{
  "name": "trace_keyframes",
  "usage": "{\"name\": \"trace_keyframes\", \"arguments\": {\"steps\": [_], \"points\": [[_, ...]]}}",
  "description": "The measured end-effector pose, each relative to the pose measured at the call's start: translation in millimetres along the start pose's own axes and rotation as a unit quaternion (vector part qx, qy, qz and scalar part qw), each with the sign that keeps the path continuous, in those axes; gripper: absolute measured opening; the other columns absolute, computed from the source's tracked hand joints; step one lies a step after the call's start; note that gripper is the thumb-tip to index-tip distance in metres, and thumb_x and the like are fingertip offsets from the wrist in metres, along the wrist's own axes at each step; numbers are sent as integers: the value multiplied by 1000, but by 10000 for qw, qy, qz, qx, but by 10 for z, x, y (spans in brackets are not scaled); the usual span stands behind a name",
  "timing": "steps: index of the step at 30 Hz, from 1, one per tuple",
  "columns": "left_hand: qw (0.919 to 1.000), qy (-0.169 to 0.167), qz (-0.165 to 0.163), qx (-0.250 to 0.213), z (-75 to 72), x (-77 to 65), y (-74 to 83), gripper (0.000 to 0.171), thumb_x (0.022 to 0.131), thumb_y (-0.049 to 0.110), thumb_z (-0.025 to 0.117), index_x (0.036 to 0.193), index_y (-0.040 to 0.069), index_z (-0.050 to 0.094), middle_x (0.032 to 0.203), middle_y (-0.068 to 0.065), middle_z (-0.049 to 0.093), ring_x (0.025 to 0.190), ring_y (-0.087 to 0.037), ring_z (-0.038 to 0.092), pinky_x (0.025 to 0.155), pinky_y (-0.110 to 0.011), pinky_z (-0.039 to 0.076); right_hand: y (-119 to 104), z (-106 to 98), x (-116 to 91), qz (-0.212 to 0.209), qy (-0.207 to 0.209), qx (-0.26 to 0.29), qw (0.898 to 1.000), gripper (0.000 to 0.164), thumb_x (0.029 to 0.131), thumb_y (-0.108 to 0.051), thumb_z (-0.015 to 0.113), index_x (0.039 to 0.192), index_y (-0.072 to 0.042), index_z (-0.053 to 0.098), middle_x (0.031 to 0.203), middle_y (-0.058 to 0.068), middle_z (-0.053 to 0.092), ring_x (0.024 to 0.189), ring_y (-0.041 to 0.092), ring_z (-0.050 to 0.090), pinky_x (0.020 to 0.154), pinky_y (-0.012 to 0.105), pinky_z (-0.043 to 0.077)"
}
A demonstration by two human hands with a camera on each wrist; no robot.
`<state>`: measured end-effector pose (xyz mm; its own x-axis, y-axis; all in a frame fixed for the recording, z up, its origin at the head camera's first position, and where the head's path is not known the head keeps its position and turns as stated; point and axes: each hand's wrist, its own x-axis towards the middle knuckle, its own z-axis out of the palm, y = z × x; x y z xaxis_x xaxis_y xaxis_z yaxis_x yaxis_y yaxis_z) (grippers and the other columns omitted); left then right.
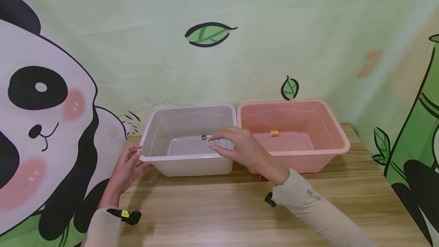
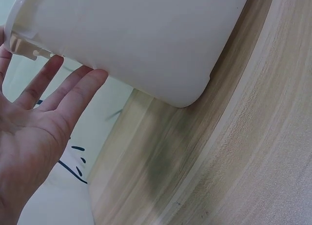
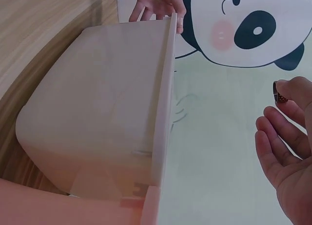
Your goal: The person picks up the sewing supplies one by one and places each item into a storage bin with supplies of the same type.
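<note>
My right hand pinches a small metal ring between thumb and index finger, above the right part of the whitish plastic bin. In the right wrist view the ring looks dark and patterned, and the other fingers are loosely bent. Inside the bin, a second small ring lies on the floor. My left hand holds the bin's left rim. In the left wrist view, fingers touch the outer wall under the rim, while one digit reaches over it.
A pink bin stands against the whitish one on the right, with a small orange-gold piece inside. Something red shows partly beneath my right wrist. Both bins sit on a wooden table before a panda-print backdrop.
</note>
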<state>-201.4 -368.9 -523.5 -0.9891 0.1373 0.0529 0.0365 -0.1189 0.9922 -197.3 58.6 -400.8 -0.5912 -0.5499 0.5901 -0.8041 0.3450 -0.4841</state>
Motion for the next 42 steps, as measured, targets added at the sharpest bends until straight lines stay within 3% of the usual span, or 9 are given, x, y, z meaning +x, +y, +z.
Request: {"name": "trace_keyframes", "arguments": {"steps": [22, 29, 36, 42], "points": [[9990, 72, 70, -435, 5, -44, -39, 27, 110, 18, 45, 137, 19, 50, 141, -3, 48, 112, -18, 69, 90, -47, 58, -2, -70, 96, -241, 52, -87, 9997, 21, 92, -18, 77, 112, -10, 73, 109, -1, 74, 103, 12, 69, 92, 26, 57], [9986, 73, 22, -518, 3, -44, -36, 29, 110, 17, 44, 139, 20, 51, 140, -2, 50, 112, -18, 69, 90, -47, 58, -12, -92, 106, -95, 7, 44, 9999, 22, 94, -19, 76, 114, -12, 73, 110, -4, 73, 104, 10, 68, 92, 24, 56], [9990, 94, -61, -440, 3, -41, -22, 36, 111, 19, 44, 146, 19, 48, 142, -1, 47, 113, -18, 69, 91, -47, 58, -20, -109, 129, -39, -32, 77, 10000, 22, 93, -19, 76, 114, -11, 73, 110, 0, 73, 101, 13, 68, 89, 30, 59], [9994, 111, -188, -274, -4, -27, -7, 41, 111, 23, 45, 152, 19, 43, 145, 0, 41, 114, -15, 68, 92, -45, 57, -15, -124, 154, -22, -80, 40, 10000, 23, 93, -18, 77, 114, -11, 73, 109, 4, 74, 99, 13, 68, 89, 25, 58]]}}
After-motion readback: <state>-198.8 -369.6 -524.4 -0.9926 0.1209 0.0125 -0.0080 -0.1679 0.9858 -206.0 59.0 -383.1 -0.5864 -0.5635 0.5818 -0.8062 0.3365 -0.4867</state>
